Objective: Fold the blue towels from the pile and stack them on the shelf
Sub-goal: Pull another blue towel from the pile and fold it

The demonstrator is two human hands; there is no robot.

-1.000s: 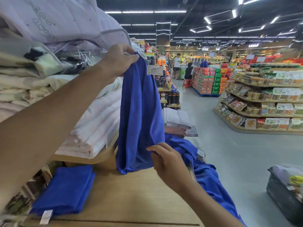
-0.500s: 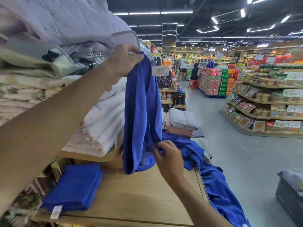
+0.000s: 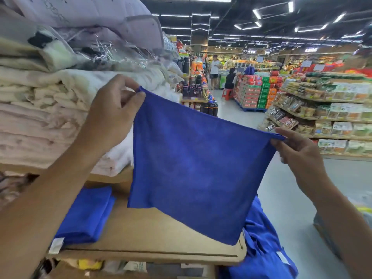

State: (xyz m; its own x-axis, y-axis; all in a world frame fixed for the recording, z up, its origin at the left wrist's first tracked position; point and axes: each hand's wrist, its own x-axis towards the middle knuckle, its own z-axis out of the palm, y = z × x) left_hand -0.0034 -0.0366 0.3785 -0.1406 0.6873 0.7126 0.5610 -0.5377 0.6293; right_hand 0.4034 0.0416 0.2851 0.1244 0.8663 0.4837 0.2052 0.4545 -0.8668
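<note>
Holding the blue towel point(image 3: 193, 168) spread in the air, I have one top corner pinched in each hand. My left hand point(image 3: 112, 117) grips the upper-left corner between thumb and fingers, and my right hand point(image 3: 298, 152) pinches the upper-right corner the same way, so both are closed on cloth and hold nothing else.

The towel hangs as one flat sheet in front of me, over the front edge of the wooden shelf point(image 3: 161, 238). Its lower edge is free and, as far as I can tell, not touching the board. The top edge is the line that matters. It runs crosswise between my hands but tilted, high at the left hand and lower at the right.

I judge the next fold comes from bringing the two corners together, probably right across to left, since my left hand is nearer the shelf. One folded blue towel point(image 3: 86, 216) lies toward the shelf's left front corner, below my left forearm, and this one should land on top of it. The pile of unfolded blue towels point(image 3: 261, 248) hangs off the shelf's right end, under my right hand. Stacked pale bedding point(image 3: 50, 117) sits on the board above, behind my left hand.
</note>
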